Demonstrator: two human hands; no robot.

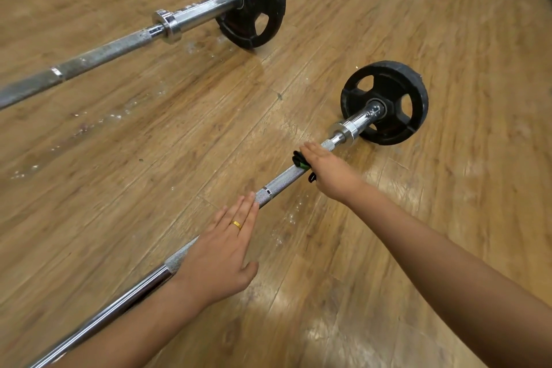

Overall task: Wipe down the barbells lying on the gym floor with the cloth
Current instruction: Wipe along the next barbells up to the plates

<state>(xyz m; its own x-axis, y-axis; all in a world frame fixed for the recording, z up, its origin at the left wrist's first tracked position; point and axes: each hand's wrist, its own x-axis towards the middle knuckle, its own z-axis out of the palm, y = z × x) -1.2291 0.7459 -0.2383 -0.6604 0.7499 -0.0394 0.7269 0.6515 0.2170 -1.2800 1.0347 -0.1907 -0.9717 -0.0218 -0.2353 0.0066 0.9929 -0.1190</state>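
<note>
Head view: near barbell (277, 182) on wood floor (418, 24), far barbell (119, 48) behind. Right hand (328, 170) clasps dark-green cloth (299, 160) round the shaft near the collar. Left hand (221, 251) flat, steadying. Mid-wipe; next probably slide the cloth along the shaft.

Open floor (179, 143) left of near barbell (280, 181) (plate (385, 84) caps its end).

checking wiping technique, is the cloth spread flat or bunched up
Bunched: only small black-and-green folds of the cloth poke out beside the right hand gripping the bar.
</note>
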